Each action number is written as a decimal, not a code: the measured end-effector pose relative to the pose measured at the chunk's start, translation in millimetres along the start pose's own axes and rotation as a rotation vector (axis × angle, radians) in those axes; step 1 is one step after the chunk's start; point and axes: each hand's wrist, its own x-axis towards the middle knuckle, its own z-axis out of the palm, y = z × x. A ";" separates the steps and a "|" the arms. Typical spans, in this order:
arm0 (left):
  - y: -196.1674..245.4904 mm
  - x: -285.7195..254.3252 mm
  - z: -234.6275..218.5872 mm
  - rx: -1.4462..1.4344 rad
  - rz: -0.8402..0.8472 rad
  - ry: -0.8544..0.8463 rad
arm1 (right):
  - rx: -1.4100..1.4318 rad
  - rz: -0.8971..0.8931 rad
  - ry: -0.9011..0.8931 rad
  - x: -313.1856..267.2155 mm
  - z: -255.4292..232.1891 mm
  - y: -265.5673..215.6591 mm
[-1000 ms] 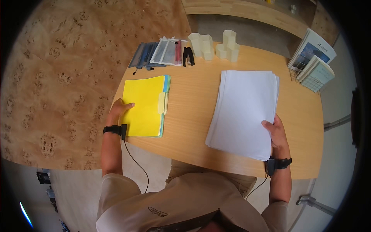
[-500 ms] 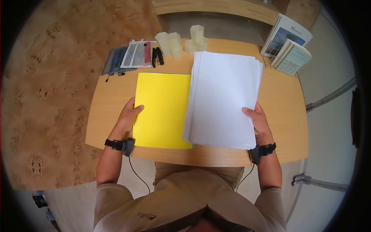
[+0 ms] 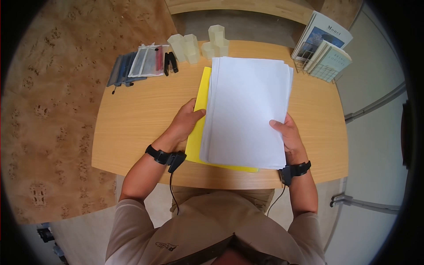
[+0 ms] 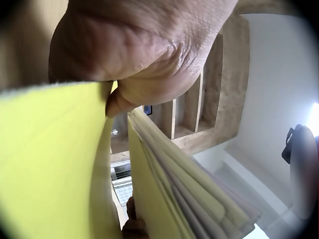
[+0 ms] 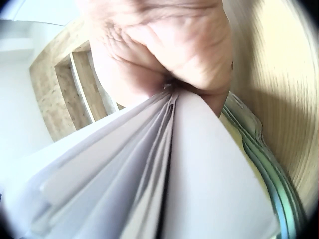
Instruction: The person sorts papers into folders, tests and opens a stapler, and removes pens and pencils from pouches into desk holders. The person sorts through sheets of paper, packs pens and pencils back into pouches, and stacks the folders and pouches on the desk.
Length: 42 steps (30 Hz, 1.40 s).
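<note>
In the head view my left hand grips the left edge of a yellow folder stack, thumb on top. My right hand holds a thick stack of white paper by its right edge, its thumb also on top. The paper overlaps most of the folders, leaving a yellow strip at the left and bottom. Seen from the right wrist, the sheets fan apart, and green and blue folder edges show beneath. From the left wrist, the yellow cover and the paper's layered edge stand apart.
Along the back of the wooden table lie zip pouches, a black stapler-like object and pale hexagonal holders. A wire rack with books stands at the back right.
My left hand has brought the yellow folders rightward until they lie largely under the paper. The paper has shifted left relative to the table, still in my right hand.
</note>
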 end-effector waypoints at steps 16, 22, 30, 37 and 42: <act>-3.2 8.9 14.5 0.067 0.068 -0.016 | -0.130 0.009 0.072 2.0 0.7 2.2; -9.8 11.8 18.2 0.017 0.071 0.020 | -0.165 0.031 0.086 2.2 4.8 0.0; -6.8 13.7 23.2 -0.087 -0.094 0.029 | -0.179 0.039 0.102 5.1 2.3 5.2; -8.6 2.1 30.0 0.014 0.074 -0.025 | -0.265 0.054 0.075 1.5 5.2 -2.7; 9.8 -10.7 31.8 0.068 0.228 -0.017 | -0.373 -0.084 0.234 -8.0 7.5 -18.9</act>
